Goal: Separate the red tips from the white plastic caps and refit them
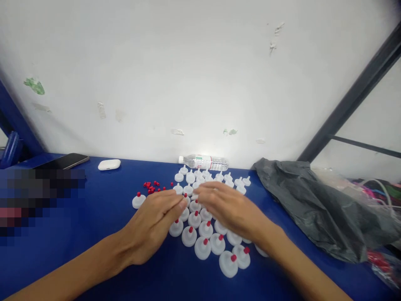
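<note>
Many white nozzle caps (pixel 202 248) stand on the blue table in a loose cluster, spouts up. Those nearer me have small red tips on their spouts; the farther ones (pixel 190 177) have bare white spouts. My left hand (pixel 156 217) is at the cluster's left side, fingers stretched out and held close together. Across from it my right hand (pixel 228 205) reaches over the caps from the right, fingers extended and slightly blurred. Between the two hands lie several caps, some hidden under the right hand. Neither hand visibly grips one. One red-tipped cap (pixel 138 201) stands apart, left of my left hand.
Loose red tips (pixel 151 189) lie left of the cluster. A clear plastic bottle (pixel 205 161) lies against the wall. A white case (pixel 109 164) and a phone (pixel 67 161) are at the back left. A dark grey plastic bag (pixel 313 205) covers the right side.
</note>
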`<state>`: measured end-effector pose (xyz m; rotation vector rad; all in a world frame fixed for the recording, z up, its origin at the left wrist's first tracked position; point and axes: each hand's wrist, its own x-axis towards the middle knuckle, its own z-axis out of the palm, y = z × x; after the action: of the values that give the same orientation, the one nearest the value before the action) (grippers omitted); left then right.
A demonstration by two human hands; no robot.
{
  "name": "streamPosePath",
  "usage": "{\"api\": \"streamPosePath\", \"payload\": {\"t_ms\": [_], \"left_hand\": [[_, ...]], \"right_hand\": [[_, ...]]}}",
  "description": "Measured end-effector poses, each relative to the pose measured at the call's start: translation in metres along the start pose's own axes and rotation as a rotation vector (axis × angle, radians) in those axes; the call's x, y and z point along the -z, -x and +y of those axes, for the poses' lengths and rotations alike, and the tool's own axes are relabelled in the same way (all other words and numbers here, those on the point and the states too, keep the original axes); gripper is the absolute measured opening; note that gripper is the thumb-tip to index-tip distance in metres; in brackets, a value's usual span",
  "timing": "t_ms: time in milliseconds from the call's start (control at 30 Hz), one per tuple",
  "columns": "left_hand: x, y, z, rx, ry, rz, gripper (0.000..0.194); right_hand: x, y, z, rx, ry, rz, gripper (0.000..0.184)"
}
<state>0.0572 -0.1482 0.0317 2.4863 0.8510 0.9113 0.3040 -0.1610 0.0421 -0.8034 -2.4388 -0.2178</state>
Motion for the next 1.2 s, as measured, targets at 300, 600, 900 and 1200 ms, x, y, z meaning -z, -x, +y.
{"api": "streamPosePath", "payload": {"t_ms": [300, 600, 900, 1200], "left_hand": [[0.011, -0.008, -0.032, 0.128, -0.405, 0.026, 0.03], [0.0, -0.004, -0.041, 0.074, -0.433, -0.064, 0.028], [0.0, -0.003, -0.039, 0.056, -0.447, -0.105, 0.025], [0.001, -0.004, -0.037, 0.03, -0.434, -0.069, 0.027]], "right_hand": [[0.009, 0.01, 0.025, -0.362, 0.036, -0.052, 0.03], [0.001, 0.011, 0.024, -0.301, -0.036, -0.213, 0.039], [0.004, 0.01, 0.018, -0.311, -0.029, -0.187, 0.037], [0.002, -0.013, 0.007, -0.269, -0.101, -0.294, 0.041]]}}
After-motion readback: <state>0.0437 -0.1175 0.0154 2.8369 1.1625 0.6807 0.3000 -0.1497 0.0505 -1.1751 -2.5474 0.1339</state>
